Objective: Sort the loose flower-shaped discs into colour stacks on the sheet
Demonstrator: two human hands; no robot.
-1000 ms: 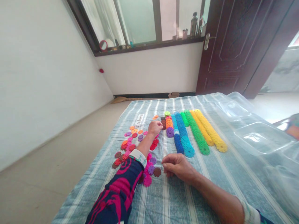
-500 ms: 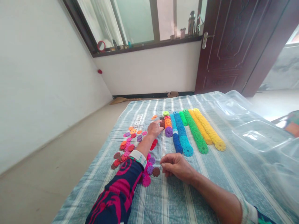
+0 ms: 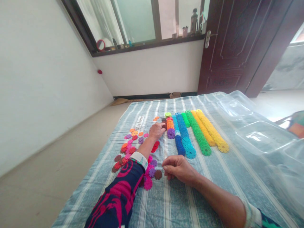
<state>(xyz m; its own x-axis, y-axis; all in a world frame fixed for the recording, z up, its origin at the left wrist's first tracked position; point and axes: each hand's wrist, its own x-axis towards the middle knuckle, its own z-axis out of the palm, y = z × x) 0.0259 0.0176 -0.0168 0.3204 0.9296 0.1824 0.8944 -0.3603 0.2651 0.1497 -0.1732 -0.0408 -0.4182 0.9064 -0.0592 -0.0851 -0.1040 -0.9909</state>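
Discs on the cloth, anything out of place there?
Orange discs lie apart from the scatter, beyond the left hand. One row looks odd: orange with purple at its near end, unlike the green row.

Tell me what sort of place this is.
Probably a room in a home: there is a panelled door, a window ledge with a round mirror on it, and striped cloth spread beneath the coloured discs.

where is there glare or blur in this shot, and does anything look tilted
Head view: white glare on a clear tub; head view: floor beyond the door washed out; head view: window ledge slants up rightward; head view: the left hand reaches brown discs, but fingertip detail is too soft to tell its grip.
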